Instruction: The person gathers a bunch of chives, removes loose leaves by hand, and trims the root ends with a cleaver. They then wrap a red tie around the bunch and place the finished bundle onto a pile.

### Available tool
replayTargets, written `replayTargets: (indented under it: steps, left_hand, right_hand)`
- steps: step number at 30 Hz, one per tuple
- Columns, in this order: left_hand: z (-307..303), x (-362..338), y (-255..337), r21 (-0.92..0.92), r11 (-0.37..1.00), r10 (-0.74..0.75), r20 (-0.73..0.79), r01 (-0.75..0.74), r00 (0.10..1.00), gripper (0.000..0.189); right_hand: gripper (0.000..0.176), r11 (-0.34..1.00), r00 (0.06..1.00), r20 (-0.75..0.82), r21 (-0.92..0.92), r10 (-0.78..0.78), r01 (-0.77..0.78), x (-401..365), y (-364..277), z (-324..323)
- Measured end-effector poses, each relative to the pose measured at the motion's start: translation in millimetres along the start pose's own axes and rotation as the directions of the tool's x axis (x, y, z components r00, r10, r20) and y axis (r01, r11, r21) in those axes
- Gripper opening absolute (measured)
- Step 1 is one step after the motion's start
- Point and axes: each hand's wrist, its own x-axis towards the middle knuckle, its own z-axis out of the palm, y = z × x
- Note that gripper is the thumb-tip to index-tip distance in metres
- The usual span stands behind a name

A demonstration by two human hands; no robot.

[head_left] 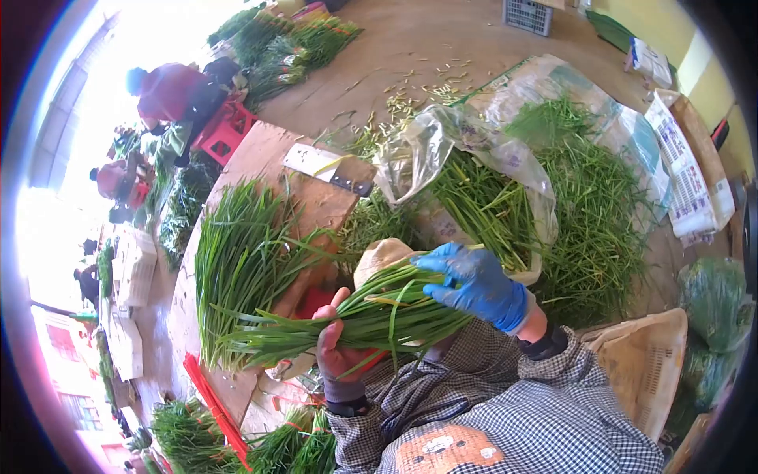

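A bunch of garlic chives [395, 312] lies across my lap, its leaf tips pointing left. My left hand [341, 344] is closed around it from below, thumb up on the near side of the leaves. In a blue glove, my right hand [474, 288] has its fingers bent at the other end of the bunch, seemingly pinching a few stems. A pile of chives [245, 261] rests on a wooden board [260, 158] at left. On that board's far edge lies a broad knife [328, 167] with a dark handle.
An open plastic bag [545, 213] of chives stands ahead, beside a heap of loose leaves [592, 213] on a sheet. Red strips [213, 407] hang off the board's near edge. A basket [647, 363] is at my right. People sit working at far left near a red stool [225, 130].
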Motion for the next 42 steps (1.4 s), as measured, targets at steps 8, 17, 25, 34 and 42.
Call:
replayTargets:
  steps: [8,17,25,34,42]
  left_hand:
    - [10,2,11,0.138,0.990,-0.009,0.008,0.007,1.000,0.035]
    - [30,0,19,0.176,0.984,0.026,0.025,-0.030,0.999,0.041]
    - [23,5,11,0.035,0.989,-0.142,-0.009,0.143,0.990,0.047]
    - [4,19,-8,0.072,0.992,-0.107,0.004,0.107,0.994,0.042]
    - [-9,23,-7,-0.165,0.984,-0.066,0.046,0.073,0.997,0.034]
  right_hand:
    - [0.031,0.962,0.962,0.050,-0.043,-0.269,0.271,17,-13,45]
    - [0.025,0.890,0.943,0.330,0.415,0.044,-0.187,23,-30,28]
    - [0.033,0.777,0.957,0.182,0.626,-0.226,0.064,60,-95,32]
    - [0.034,0.619,0.943,0.031,0.761,-0.331,0.193,76,-166,15]
    - [0.023,0.723,0.654,-0.309,-0.290,-0.690,0.627,76,-173,-72]
